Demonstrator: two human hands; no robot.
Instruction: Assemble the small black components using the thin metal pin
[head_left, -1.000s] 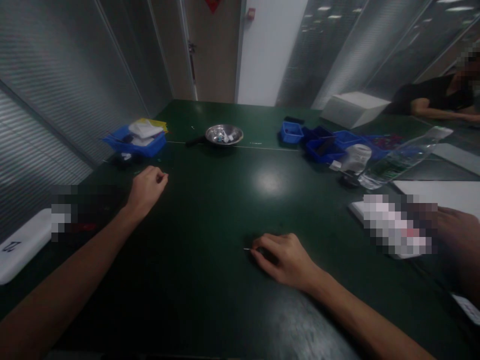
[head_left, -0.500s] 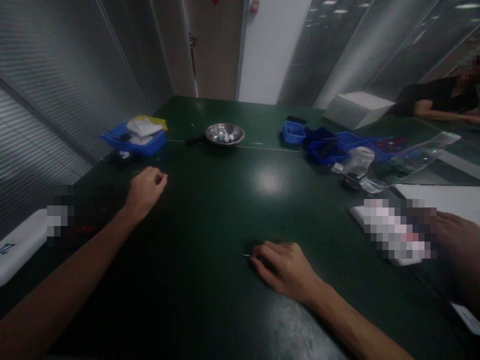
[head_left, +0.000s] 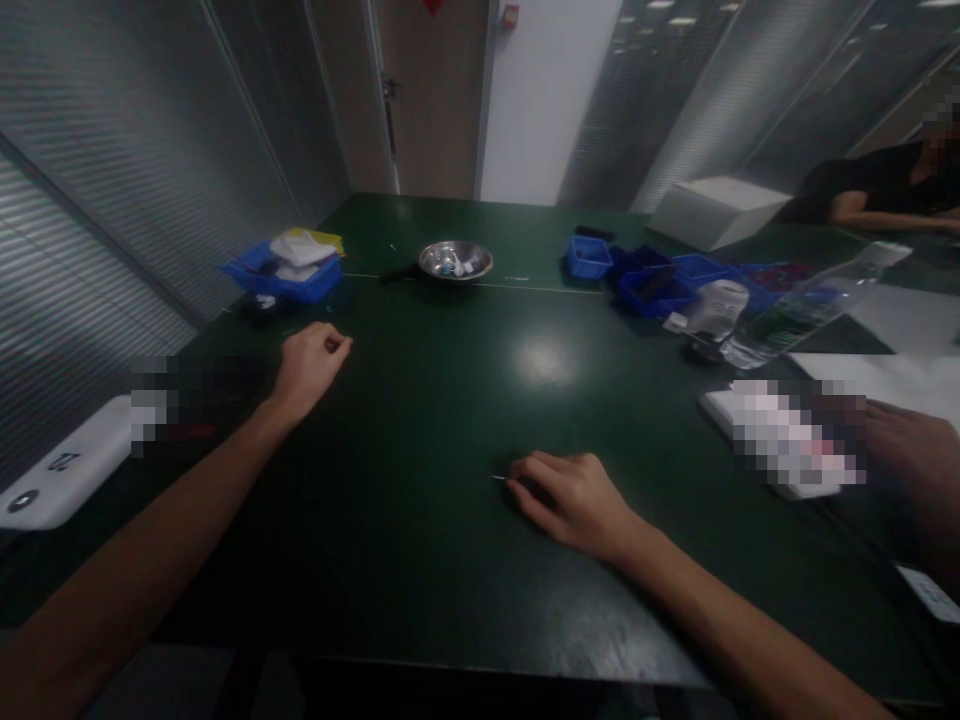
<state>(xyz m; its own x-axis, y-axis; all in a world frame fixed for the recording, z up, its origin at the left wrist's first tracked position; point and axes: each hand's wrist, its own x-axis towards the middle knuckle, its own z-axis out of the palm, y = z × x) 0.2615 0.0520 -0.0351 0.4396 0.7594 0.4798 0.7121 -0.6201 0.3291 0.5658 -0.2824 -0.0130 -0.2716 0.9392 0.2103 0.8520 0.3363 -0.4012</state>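
View dipped, more table [head_left: 420, 430] showing — right hand [head_left: 574, 500]: fingers pinching thin pale piece [head_left: 498, 478]; left hand [head_left: 309, 368]: fingers pressed together.

A thin, pale piece [head_left: 499, 478] juts leftward from the pinching right hand [head_left: 571, 500].

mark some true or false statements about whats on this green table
1. The right hand holds a thin, pale item. True.
2. The metal bowl has small items in it. True.
3. The left hand is inside the metal bowl. False: it is on the near side of it.
4. The white box is left of the metal bowl. False: it is to the right.
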